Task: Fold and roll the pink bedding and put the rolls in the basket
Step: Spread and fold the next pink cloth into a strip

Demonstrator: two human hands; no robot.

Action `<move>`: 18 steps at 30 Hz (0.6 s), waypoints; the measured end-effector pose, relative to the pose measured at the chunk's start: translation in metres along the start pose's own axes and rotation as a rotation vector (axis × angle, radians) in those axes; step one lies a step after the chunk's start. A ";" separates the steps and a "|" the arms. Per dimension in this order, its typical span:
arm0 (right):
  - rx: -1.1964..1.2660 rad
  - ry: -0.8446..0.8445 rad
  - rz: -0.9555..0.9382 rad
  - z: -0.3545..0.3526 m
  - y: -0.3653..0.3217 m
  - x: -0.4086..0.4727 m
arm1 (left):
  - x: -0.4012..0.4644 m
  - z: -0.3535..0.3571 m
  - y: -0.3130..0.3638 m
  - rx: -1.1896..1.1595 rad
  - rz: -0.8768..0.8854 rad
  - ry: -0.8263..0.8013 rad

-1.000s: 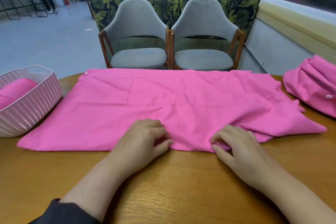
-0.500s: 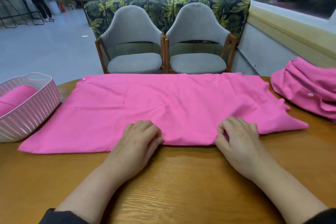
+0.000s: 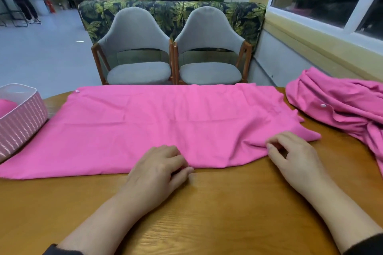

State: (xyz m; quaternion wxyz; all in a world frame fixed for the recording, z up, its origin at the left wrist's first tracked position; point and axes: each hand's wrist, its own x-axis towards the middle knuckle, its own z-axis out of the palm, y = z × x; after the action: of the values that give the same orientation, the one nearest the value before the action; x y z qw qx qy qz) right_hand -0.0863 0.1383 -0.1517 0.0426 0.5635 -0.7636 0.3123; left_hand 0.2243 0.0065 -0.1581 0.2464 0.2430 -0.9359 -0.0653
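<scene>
Pink bedding (image 3: 165,124): spread flat across the surface (image 3: 207,213), near edge toward the person
Left hand (image 3: 157,170): fingers curled, pinching that edge
Right hand (image 3: 294,157): pinching same edge
Basket (image 3: 22,120): left edge

The pink bedding (image 3: 165,126) is thin matt woven cloth, lightly creased, with a small glossy snap button (image 3: 77,91) at one corner. The worktop (image 3: 207,213) is wood with visible grain under a smooth, shiny varnish. The basket (image 3: 22,122) is perforated matt plastic. The chairs (image 3: 136,47) wear soft grey fabric on wooden frames.
</scene>
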 end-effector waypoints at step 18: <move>-0.139 -0.026 0.506 -0.017 0.079 0.023 | 0.116 0.096 0.116 0.120 -0.190 -0.009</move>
State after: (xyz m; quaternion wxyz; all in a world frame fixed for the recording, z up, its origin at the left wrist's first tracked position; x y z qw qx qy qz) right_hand -0.1693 0.1413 -0.1619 -0.0081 0.3541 -0.9004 0.2525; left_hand 0.0400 0.0519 -0.1640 0.2199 0.3448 -0.9120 -0.0335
